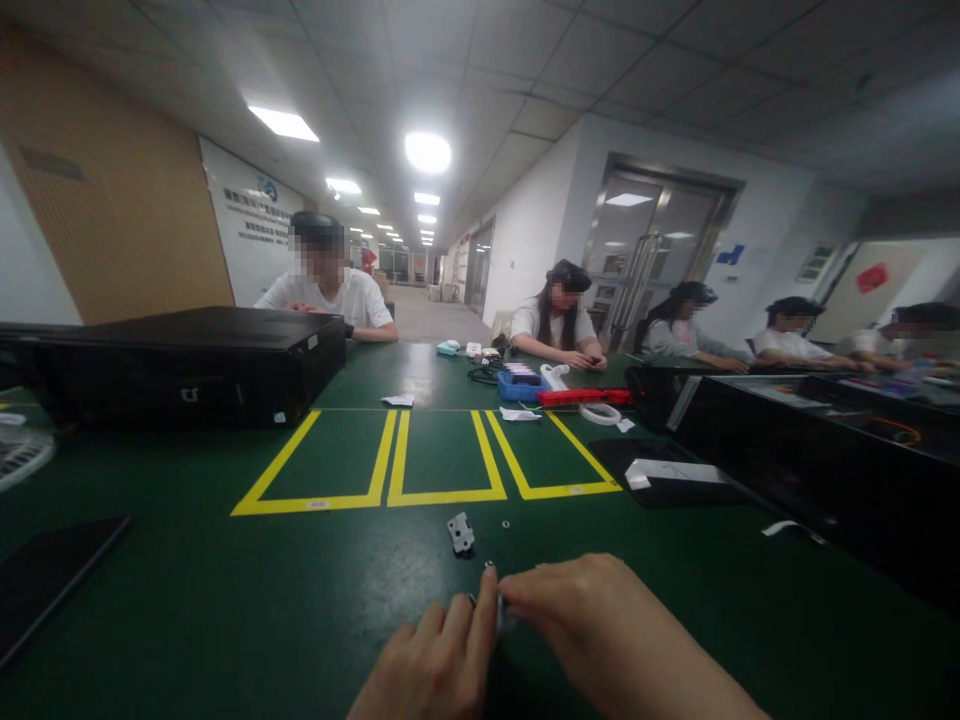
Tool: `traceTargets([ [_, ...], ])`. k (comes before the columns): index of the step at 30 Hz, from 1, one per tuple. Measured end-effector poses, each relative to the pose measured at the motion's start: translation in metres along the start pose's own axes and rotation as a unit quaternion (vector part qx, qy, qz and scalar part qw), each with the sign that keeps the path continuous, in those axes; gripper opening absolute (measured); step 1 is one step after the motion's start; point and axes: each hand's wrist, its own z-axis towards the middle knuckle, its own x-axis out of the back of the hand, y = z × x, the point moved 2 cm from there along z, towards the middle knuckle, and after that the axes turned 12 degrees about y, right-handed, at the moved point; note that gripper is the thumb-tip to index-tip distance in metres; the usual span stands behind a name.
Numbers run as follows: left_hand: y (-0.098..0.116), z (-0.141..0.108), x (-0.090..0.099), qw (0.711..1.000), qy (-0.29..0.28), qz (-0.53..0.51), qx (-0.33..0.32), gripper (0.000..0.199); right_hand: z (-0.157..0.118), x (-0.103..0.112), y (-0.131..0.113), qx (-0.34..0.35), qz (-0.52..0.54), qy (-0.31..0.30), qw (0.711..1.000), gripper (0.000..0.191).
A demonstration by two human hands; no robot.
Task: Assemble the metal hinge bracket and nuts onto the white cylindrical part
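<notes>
My left hand (pixel 439 650) is low in the centre, its index finger stretched forward to a tiny metal part (pixel 489 566) and its other fingers bent. Beside it, my right hand (pixel 592 610) has its fingers pressed together, the tips near a small, blurred shiny piece (pixel 502 610) between the hands. What the fingers grip is mostly hidden. Just ahead on the green table lies a grey metal block (pixel 460 534) with dark holes. A small ring-like part (pixel 505 524) rests to its right.
Yellow tape frames (pixel 448 497) mark the table ahead. Black cases stand at left (pixel 187 370) and right (pixel 787 470). A blue tray (pixel 521 385), red object (pixel 585 397) and white strip (pixel 675 471) lie beyond. Several people sit across. A dark flat panel (pixel 56 570) lies left.
</notes>
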Motion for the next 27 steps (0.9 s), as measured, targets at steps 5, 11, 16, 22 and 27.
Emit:
traceTargets([
  [5,-0.002,0.001,0.001,1.0,-0.008,-0.011,0.024,0.041,0.001,-0.003,0.007,-0.022,0.078,0.016,0.997,0.025],
  [11,-0.003,0.0,-0.002,0.998,-0.018,-0.029,0.055,0.046,0.002,-0.01,0.019,-0.066,0.199,0.024,0.978,0.036],
  [16,0.0,-0.002,-0.006,0.996,-0.029,-0.039,0.072,0.045,-0.001,-0.013,0.024,-0.019,0.224,0.056,0.973,0.031],
  [22,0.0,-0.001,-0.006,0.994,-0.031,-0.054,0.095,0.045,-0.003,-0.02,0.024,-0.053,0.29,0.116,0.948,0.02],
  [27,-0.001,0.002,-0.002,0.991,-0.047,-0.066,0.103,0.045,0.0,-0.024,0.025,-0.203,0.47,0.108,0.852,0.03],
])
